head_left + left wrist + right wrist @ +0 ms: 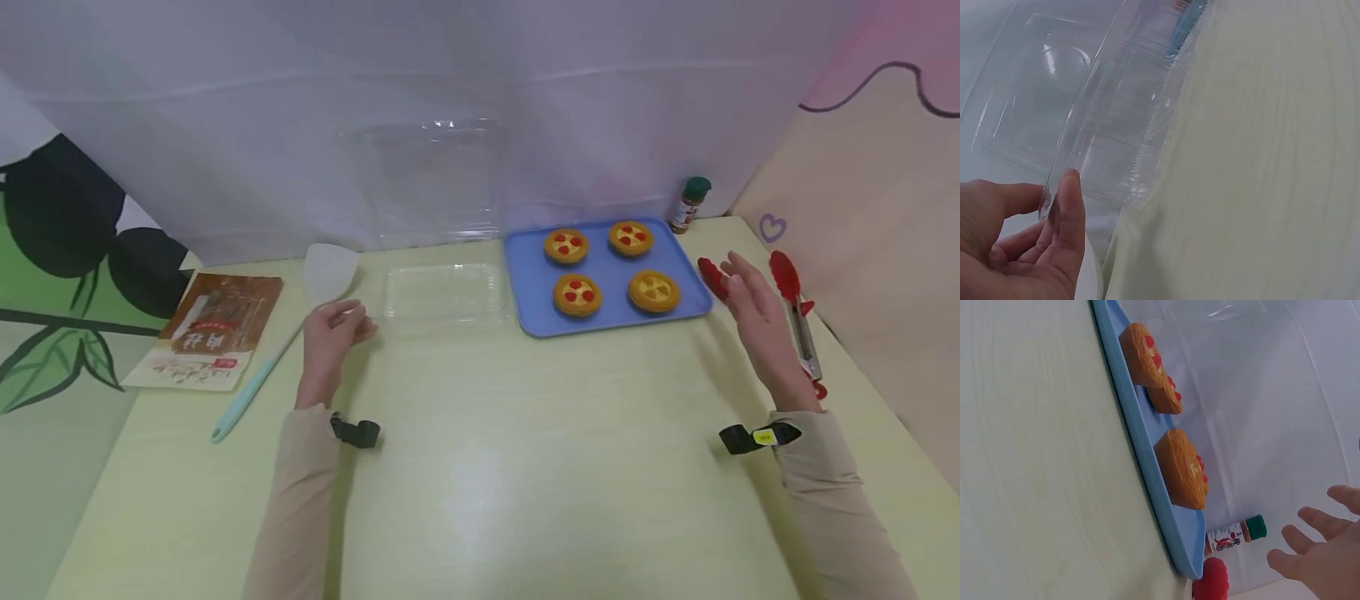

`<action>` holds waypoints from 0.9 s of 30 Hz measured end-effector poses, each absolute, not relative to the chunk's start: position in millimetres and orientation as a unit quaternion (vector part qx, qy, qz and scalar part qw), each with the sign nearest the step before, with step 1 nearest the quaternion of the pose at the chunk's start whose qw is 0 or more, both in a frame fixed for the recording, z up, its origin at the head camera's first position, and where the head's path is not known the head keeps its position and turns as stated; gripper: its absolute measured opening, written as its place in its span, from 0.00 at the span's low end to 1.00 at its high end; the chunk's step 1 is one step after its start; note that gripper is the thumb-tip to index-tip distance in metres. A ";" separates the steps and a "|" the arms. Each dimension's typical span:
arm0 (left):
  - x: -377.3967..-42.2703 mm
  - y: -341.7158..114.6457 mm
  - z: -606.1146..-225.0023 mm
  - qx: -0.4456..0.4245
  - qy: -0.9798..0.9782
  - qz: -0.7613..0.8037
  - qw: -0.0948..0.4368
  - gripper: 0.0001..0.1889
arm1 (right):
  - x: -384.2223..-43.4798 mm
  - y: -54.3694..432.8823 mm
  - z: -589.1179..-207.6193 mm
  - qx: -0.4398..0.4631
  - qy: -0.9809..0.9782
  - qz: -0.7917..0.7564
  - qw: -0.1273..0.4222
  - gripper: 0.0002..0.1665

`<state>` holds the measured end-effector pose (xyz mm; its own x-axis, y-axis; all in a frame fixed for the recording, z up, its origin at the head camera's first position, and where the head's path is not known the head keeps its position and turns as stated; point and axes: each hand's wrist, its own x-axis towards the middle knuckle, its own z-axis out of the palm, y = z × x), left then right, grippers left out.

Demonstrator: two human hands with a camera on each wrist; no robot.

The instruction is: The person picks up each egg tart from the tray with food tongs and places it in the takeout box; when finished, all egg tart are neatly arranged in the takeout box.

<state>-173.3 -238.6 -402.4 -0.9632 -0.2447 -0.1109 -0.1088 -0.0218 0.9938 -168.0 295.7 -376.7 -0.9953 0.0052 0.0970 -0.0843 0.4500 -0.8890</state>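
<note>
My left hand is at the left end of a clear plastic container, whose hinged lid stands raised against the backdrop. In the left wrist view, its thumb and fingers pinch the container's rim at a corner. My right hand is raised with loosely extended fingers, holding nothing. It is right of a blue tray and overlaps red-tipped tongs in the head view, hiding part of them. Several small tarts sit on the tray, most topped with red pieces.
A spice bottle with a green cap stands behind the tray's right corner. At the left lie a spatula with a pale blue handle and a brown-and-cream food packet. A white cloth backdrop rises along the table's back edge.
</note>
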 end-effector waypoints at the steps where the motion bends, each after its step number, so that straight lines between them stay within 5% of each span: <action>1: -173.6 -237.6 -401.9 0.130 -0.690 -0.711 0.045 0.22 | -167.1 298.4 -376.1 0.012 -0.856 0.516 0.043 0.32; 17: -174.8 -235.0 -397.8 0.183 -0.635 -0.750 0.035 0.20 | -170.8 335.8 -382.7 -0.141 -0.890 0.427 0.075 0.53; 24: -179.5 -235.9 -404.1 0.185 -0.626 -0.757 0.033 0.20 | -164.0 365.2 -391.0 -0.184 -0.943 0.276 -0.032 0.66; 27: -180.3 -235.7 -405.2 0.186 -0.632 -0.752 0.033 0.21 | -162.9 375.1 -395.6 -0.177 -0.957 0.217 -0.072 0.62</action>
